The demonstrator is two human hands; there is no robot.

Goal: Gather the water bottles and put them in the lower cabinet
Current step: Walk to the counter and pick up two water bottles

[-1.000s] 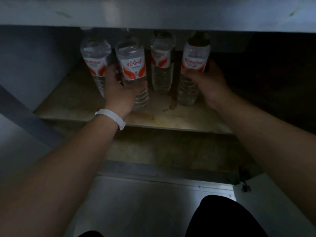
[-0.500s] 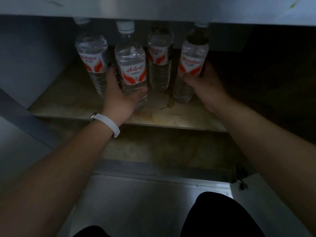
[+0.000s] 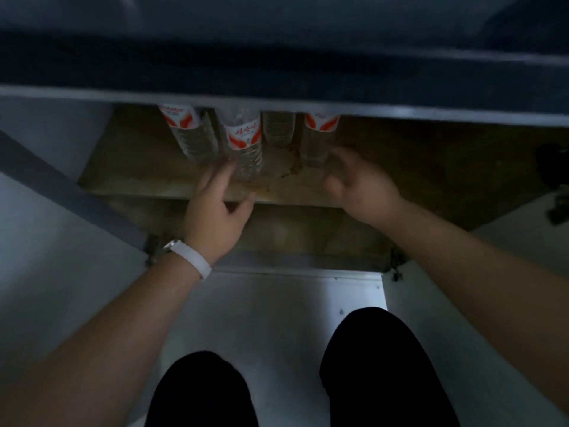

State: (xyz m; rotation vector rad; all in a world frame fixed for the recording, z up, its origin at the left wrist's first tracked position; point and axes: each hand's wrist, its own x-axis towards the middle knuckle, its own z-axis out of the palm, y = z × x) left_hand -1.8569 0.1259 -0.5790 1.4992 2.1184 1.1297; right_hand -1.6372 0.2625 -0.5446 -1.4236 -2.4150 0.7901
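Head view, four water bottles upright

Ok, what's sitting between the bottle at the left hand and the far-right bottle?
Head view: a third water bottle stands there, set slightly further back, upper part hidden behind the cabinet's front edge.

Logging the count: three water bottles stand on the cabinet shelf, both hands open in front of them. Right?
Not three: the head view shows four water bottles in a row on the cabinet shelf. The rest holds: the left hand and the right hand are open in front of them, holding nothing.
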